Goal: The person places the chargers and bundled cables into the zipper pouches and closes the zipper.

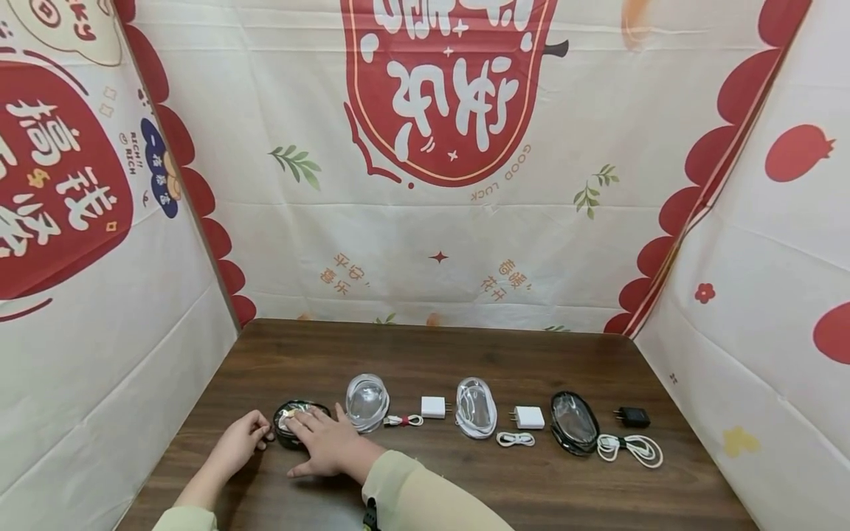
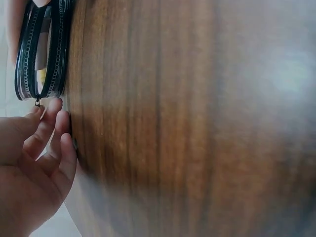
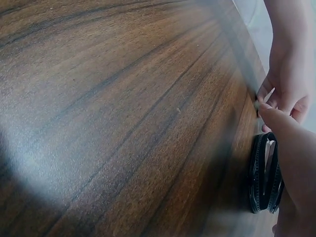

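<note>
At the left of the table lies a clear pouch with black trim (image 1: 284, 436). My left hand (image 1: 237, 444) is at its left end, where thumb and index finger pinch the zipper pull (image 2: 37, 102) in the left wrist view. The two rows of zipper teeth (image 2: 28, 64) stand apart, and something pale with a yellow part (image 2: 41, 76) shows inside. My right hand (image 1: 330, 445) lies across the top of the pouch with its fingers extended, hiding much of it. From the right wrist view, the pouch's side (image 3: 256, 182) also shows a gap along the zipper.
To the right are a round clear pouch (image 1: 367, 403), an oval white-trimmed pouch (image 1: 476, 408) and a black-trimmed pouch (image 1: 575, 422). White chargers (image 1: 433, 407), a black charger (image 1: 633, 417) and bundled white cables (image 1: 631, 448) lie among them on the wooden table (image 1: 425, 354).
</note>
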Tool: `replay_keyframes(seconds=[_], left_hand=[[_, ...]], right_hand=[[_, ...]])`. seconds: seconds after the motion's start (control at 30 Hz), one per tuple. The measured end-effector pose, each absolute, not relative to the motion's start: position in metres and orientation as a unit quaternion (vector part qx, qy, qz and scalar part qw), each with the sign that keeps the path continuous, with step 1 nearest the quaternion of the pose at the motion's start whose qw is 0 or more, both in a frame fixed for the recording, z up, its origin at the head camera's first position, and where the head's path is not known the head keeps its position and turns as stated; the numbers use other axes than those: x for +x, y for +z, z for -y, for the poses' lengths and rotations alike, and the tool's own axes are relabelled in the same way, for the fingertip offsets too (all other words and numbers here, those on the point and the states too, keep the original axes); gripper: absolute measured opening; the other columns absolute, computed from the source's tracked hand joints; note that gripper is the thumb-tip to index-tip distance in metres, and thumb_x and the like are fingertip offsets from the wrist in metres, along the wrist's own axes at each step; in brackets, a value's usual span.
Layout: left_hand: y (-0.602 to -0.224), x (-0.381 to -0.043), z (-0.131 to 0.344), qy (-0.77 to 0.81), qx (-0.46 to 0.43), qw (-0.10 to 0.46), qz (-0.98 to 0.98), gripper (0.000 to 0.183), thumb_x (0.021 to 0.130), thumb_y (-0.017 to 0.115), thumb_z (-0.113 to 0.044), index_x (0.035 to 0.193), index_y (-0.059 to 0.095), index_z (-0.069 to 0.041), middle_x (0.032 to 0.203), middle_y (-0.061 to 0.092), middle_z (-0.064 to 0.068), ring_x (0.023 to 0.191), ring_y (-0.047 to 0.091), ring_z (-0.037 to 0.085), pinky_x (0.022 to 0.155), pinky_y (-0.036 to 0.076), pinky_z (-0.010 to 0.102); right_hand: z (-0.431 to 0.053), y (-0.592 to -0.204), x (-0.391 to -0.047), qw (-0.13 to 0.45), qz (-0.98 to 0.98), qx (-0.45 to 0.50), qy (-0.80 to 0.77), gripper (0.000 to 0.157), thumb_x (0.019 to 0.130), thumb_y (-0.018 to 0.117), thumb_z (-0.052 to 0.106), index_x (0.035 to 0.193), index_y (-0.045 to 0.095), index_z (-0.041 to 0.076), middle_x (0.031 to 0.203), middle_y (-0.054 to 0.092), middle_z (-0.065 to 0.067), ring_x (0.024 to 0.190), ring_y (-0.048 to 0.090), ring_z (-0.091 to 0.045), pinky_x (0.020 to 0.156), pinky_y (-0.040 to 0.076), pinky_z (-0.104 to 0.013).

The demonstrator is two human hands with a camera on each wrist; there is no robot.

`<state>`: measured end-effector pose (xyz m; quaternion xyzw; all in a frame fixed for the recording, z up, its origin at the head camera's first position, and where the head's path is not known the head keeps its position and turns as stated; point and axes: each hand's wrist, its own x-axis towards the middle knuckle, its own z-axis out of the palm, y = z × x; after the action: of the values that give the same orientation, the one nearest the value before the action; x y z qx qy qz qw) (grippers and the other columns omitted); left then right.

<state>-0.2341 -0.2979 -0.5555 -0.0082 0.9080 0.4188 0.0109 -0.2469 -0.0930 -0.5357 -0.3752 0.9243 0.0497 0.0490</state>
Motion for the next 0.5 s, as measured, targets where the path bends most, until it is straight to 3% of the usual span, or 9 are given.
replay_keyframes(seconds=[0.27,0.5], left_hand=[[-0.553,-0.221,0.293,0.44,-0.02,0.047,-0.896,0.013,0.093,0.052,0.007,0.085,0.053,-0.002,0.075,0.063,0.003,0.069,0.058,0.018,0.055,0.046,0.03],[-0.553,-0.218,0.29,0.478,-0.072,0.04,-0.874,0.009,0.094,0.056,0.002,0.087,0.062,0.006,0.073,0.067,0.006,0.065,0.061,0.017,0.055,0.049,0.032]], right_hand=[[0.094,-0.535,-0.244,0.05,-0.925,-0.374,0.042,0.086,0.083,0.044,0.078,0.155,0.018,0.038,0.157,0.021,0.018,0.144,0.02,-0.01,0.113,0.024,-0.048],[0.096,-0.538,-0.245,0.059,-0.928,-0.365,0.042,0.086,0.084,0.042,0.079,0.155,0.017,0.038,0.158,0.019,0.017,0.144,0.019,-0.011,0.113,0.021,-0.05]])
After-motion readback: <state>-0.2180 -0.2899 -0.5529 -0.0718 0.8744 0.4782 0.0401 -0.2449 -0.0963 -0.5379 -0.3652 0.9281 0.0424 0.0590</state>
